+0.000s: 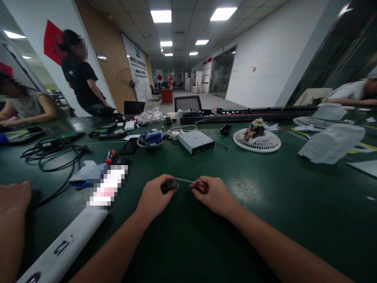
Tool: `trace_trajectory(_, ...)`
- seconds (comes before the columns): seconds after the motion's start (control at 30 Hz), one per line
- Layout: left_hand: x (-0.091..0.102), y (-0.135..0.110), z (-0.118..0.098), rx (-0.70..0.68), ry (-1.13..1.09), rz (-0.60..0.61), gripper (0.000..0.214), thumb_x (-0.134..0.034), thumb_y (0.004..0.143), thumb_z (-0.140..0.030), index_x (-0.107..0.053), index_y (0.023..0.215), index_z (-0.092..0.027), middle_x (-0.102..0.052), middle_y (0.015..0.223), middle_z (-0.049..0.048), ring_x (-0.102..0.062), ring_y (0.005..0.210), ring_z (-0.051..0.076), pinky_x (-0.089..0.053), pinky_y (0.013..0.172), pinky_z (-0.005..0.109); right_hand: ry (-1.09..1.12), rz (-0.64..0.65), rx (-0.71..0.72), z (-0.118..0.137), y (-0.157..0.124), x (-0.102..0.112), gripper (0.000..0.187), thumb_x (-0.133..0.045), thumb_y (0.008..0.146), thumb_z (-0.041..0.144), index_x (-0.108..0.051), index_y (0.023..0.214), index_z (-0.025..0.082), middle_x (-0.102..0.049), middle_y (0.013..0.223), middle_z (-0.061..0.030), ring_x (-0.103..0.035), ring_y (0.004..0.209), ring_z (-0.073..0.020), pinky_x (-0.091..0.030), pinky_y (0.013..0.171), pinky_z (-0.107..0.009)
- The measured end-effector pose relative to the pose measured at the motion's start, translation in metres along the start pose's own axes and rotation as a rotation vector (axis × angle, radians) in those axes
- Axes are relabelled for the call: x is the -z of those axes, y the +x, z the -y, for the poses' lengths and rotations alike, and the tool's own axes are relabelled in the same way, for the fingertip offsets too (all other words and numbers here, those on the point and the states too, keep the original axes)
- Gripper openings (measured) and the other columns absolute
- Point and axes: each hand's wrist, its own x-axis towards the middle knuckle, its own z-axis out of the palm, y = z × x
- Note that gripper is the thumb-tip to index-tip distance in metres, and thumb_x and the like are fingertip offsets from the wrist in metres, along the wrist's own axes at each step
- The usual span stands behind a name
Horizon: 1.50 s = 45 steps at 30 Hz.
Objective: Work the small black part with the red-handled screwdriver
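My left hand (153, 197) is closed around a small black cylindrical part (170, 186), held just above the green table. My right hand (216, 194) grips the red and dark handle of a thin screwdriver (185, 180). Its slim metal shaft points left, and the tip reaches the upper edge of the black part; whether it touches cannot be made out. My fingers hide much of both things. Beyond my hands lies a grey optical disc drive (196, 140). A metal bowl (150, 146) with blue cloth-like material in it stands to the drive's left.
White fan grille (257, 141) and white plastic housing (331, 145) lie right. At left are black cables (55, 151), a red-handled screwdriver (110, 156), a blue-white glove (88, 174) and a long white object (69, 239). Another person's hand (14, 196) is at the left edge.
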Motion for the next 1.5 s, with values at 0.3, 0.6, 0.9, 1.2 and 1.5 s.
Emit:
trace_trajectory(0.3, -0.003, -0.005, -0.014, -0.144, 0.062, 0.102, 0.028, -0.071, 0.077, -0.023, -0.065, 0.104, -0.026, -0.070, 0.100, 0.0008, -0.063, 0.093, 0.023, -0.048, 0.084, 0.038, 0.308, -0.038, -0.036, 0.008, -0.003, 0.001, 0.011, -0.065, 0.078, 0.020, -0.069, 0.088, 0.018, -0.054, 0.062, 0.0043, -0.050, 0.058, -0.0117, -0.040, 0.058, -0.024)
trace_trajectory(0.6, -0.004, -0.008, -0.012, -0.220, 0.007, 0.151, 0.029, -0.072, 0.078, -0.026, -0.066, 0.106, -0.025, -0.070, 0.102, 0.0030, -0.062, 0.095, 0.024, -0.048, 0.086, 0.039, 0.141, -0.132, 0.125, 0.008, -0.003, 0.001, 0.029, -0.069, 0.075, 0.015, -0.045, 0.059, 0.019, -0.064, 0.079, -0.0007, -0.056, 0.069, -0.0133, -0.041, 0.063, -0.025)
trace_trajectory(0.9, -0.004, -0.009, -0.012, -0.227, -0.011, 0.196, 0.035, -0.073, 0.076, -0.022, -0.066, 0.110, -0.026, -0.070, 0.107, 0.0038, -0.062, 0.100, 0.024, -0.048, 0.090, 0.040, 0.023, -0.028, -0.006, 0.001, -0.003, -0.001, 0.021, -0.074, 0.073, 0.033, -0.059, 0.069, 0.018, -0.053, 0.061, 0.0046, -0.048, 0.055, -0.0108, -0.034, 0.052, -0.023)
trace_trajectory(1.2, -0.002, -0.008, -0.018, -0.188, -0.027, 0.255, 0.035, -0.067, 0.083, -0.031, -0.063, 0.117, -0.027, -0.071, 0.105, 0.0025, -0.065, 0.093, 0.022, -0.049, 0.084, 0.036, -0.137, -0.109, 0.226, 0.007, -0.005, 0.009, 0.019, -0.069, 0.077, 0.022, -0.055, 0.065, 0.018, -0.058, 0.070, 0.0010, -0.051, 0.062, -0.0116, -0.034, 0.058, -0.024)
trace_trajectory(1.5, 0.000, -0.004, -0.011, -0.109, 0.037, 0.071, 0.033, -0.066, 0.083, -0.030, -0.063, 0.115, -0.027, -0.071, 0.109, 0.0025, -0.065, 0.098, 0.023, -0.050, 0.090, 0.040, -0.093, -0.037, 0.066, 0.004, -0.003, 0.023, 0.029, -0.040, 0.097, 0.033, -0.060, 0.083, 0.018, -0.061, 0.068, -0.0012, -0.055, 0.062, -0.0143, -0.035, 0.058, -0.027)
